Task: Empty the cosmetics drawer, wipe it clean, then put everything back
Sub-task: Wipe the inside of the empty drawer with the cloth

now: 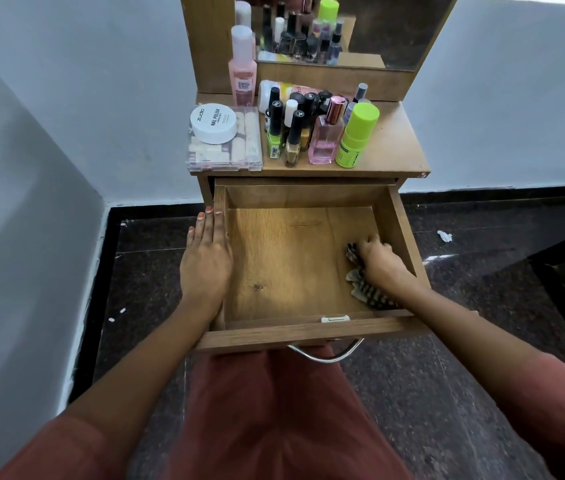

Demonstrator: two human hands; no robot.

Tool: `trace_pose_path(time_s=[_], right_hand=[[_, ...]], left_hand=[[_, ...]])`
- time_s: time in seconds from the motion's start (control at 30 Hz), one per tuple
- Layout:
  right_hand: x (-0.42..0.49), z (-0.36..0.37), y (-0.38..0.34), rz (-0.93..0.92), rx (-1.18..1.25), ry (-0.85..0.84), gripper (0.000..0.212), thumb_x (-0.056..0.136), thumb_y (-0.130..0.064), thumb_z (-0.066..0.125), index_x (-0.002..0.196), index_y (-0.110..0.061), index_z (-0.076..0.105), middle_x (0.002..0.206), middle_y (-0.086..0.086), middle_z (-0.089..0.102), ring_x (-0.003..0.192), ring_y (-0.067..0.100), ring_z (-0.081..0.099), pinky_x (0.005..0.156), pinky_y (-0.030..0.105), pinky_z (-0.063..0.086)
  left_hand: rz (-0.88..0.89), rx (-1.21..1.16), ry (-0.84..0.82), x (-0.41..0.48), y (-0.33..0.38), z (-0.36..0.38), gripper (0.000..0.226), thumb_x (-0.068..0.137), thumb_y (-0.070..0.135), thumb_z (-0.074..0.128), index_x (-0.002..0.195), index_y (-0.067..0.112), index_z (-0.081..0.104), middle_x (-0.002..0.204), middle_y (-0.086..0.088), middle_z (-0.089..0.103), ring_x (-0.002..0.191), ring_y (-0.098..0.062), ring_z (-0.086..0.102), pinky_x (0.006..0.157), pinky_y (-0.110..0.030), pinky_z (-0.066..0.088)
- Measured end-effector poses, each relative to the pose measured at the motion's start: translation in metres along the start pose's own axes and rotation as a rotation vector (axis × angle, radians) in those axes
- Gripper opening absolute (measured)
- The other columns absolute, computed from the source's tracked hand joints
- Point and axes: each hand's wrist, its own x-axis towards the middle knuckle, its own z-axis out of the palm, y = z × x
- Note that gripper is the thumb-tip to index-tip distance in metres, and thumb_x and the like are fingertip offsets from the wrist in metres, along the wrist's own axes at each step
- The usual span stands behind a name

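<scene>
leans over a wooden drawer (274, 332) pulled well out from under the dressing table top (391, 147). lays the left hand (206, 258) flat along the drawer's left wall, fingers straight and together, gripping nothing. curls the right hand (379, 259) round a crumpled cloth (369, 294), dark with pale stripes, and holds it down on the drawer floor by the right wall, toward the front corner. shows warm brown grain across the bare floor inside, a dark knot near the front left, a small white fitting on the front wall and a curved metal handle (326, 355) below the front panel. has the cosmetics standing on the table top: a clear box (225, 150) with a round white tin (213, 123) on it, a cluster of nail polish bottles (294, 136), a pink perfume bottle (326, 140), a bottle with a lime green cap (357, 136), and a tall pink bottle (242, 67) beside the mirror (395, 26).
</scene>
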Motion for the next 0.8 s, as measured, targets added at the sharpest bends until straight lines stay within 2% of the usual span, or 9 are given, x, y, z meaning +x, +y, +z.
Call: trace_pose_path(time_s=[0.13,0.2,0.27,0.33,0.47,0.57,0.7,0.8], right_hand=[[0.034,-0.011,0.005,0.007,0.162,0.124,0.039,0.095,-0.003,0.028,0.133,-0.001,0.036,0.137,0.023,0.041,0.122,0.040,0.045,0.101,0.046,0.040],[0.049,-0.022,0.004,-0.022,0.155,0.168,0.037,0.095,-0.006,0.029,0.131,-0.002,0.039,0.133,0.021,0.046,0.120,0.039,0.048,0.101,0.045,0.040],[0.061,-0.032,0.004,-0.083,0.093,0.157,0.039,0.092,0.000,0.035,0.130,-0.004,0.042,0.135,0.021,0.044,0.122,0.037,0.048,0.102,0.042,0.041],[0.063,-0.038,0.004,-0.115,0.026,0.120,0.048,0.089,0.003,0.042,0.135,-0.007,0.037,0.142,0.019,0.037,0.127,0.035,0.043,0.106,0.039,0.039],[0.044,-0.031,0.011,-0.113,-0.178,0.054,0.062,0.086,-0.005,0.054,0.140,-0.015,0.024,0.147,0.015,0.022,0.130,0.035,0.036,0.102,0.042,0.040],[0.018,-0.021,0.013,-0.116,-0.278,0.003,0.065,0.083,-0.010,0.062,0.136,-0.012,0.025,0.141,0.013,0.030,0.126,0.032,0.039,0.094,0.041,0.045],[-0.010,-0.003,0.015,-0.185,-0.463,0.039,0.054,0.087,-0.012,0.055,0.133,-0.009,0.026,0.136,0.009,0.036,0.127,0.026,0.037,0.088,0.033,0.047],[-0.016,0.005,0.015,-0.176,-0.485,0.063,0.051,0.090,-0.008,0.048,0.136,-0.009,0.024,0.138,0.010,0.033,0.125,0.027,0.038,0.086,0.031,0.048]], left_hand=[[-0.001,-0.001,-0.002,0.001,0.000,-0.001,0.046,0.100,0.014,0.023,0.144,0.002,0.016,0.152,-0.017,0.017,0.144,-0.024,0.012,0.117,-0.033,0.006],[-0.003,0.004,-0.015,0.001,0.000,-0.002,0.046,0.100,0.015,0.023,0.144,0.002,0.016,0.153,-0.017,0.017,0.144,-0.024,0.012,0.117,-0.033,0.006],[-0.008,0.005,-0.027,0.001,0.000,-0.002,0.046,0.100,0.015,0.023,0.144,0.003,0.016,0.153,-0.016,0.016,0.144,-0.024,0.011,0.117,-0.033,0.006],[-0.006,-0.003,-0.023,0.001,0.000,-0.002,0.046,0.100,0.014,0.024,0.143,0.002,0.018,0.152,-0.017,0.018,0.144,-0.025,0.012,0.117,-0.034,0.007],[-0.002,-0.023,-0.014,0.000,0.000,-0.003,0.045,0.099,0.013,0.026,0.143,0.001,0.020,0.151,-0.017,0.020,0.143,-0.026,0.014,0.117,-0.037,0.009],[-0.005,-0.026,-0.020,0.001,-0.001,-0.002,0.046,0.099,0.013,0.026,0.143,0.001,0.019,0.152,-0.017,0.020,0.143,-0.026,0.014,0.118,-0.037,0.009],[-0.005,-0.026,-0.013,0.000,0.000,-0.002,0.045,0.099,0.013,0.026,0.142,0.001,0.021,0.151,-0.017,0.021,0.143,-0.027,0.015,0.117,-0.037,0.009],[-0.008,-0.022,-0.013,0.000,0.000,-0.002,0.045,0.100,0.014,0.025,0.143,0.002,0.019,0.152,-0.016,0.019,0.143,-0.025,0.013,0.117,-0.035,0.008]])
